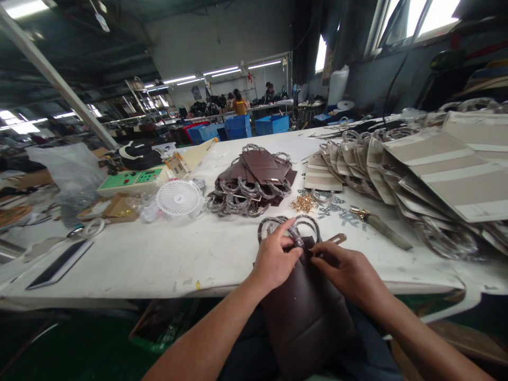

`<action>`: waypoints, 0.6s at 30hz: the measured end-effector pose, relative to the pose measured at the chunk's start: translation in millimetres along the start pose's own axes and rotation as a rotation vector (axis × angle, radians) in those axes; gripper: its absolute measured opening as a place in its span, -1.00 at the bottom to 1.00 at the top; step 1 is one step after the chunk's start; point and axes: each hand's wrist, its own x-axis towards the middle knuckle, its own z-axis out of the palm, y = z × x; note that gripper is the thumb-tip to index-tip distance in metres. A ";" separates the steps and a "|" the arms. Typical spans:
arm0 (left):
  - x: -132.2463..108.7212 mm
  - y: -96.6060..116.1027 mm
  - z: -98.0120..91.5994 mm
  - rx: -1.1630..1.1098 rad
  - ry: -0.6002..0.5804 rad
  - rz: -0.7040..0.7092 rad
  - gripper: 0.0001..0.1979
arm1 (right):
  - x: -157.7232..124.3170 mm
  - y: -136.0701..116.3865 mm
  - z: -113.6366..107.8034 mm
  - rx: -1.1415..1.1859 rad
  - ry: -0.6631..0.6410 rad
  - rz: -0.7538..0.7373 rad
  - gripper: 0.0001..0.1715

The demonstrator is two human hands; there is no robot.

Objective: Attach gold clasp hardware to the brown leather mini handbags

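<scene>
Now brown bag (305, 317) lengthwise, handles (307, 222) pointing away; left hand (273, 259), right hand (345, 271) pinching.

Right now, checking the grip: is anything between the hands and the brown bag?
Nothing visible. The left hand and right hand both hold the dark brown bag directly at its top edge, beside its clear handles.

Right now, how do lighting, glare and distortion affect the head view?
Head view: even overhead light, left hand and right hand on the dark brown leather bag sharp; upper-right windows blow out white; the wide-angle lens bows the white table and stretches the beige striped panels at right; distant workers look soft.
</scene>
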 end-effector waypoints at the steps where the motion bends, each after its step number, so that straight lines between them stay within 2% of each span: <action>1: 0.4 -1.1 -0.7 -0.022 -0.007 -0.013 -0.26 | -0.2 1.8 0.5 0.005 -0.009 -0.002 -0.76; 11: -4.9 2.2 2.2 0.034 -0.001 0.002 -0.28 | 2.2 1.6 -2.2 -0.104 -0.107 -0.037 -0.69; 18: -12.3 5.0 3.1 0.094 0.006 0.061 -0.29 | 8.1 -3.2 3.6 -0.120 -0.133 0.035 -0.75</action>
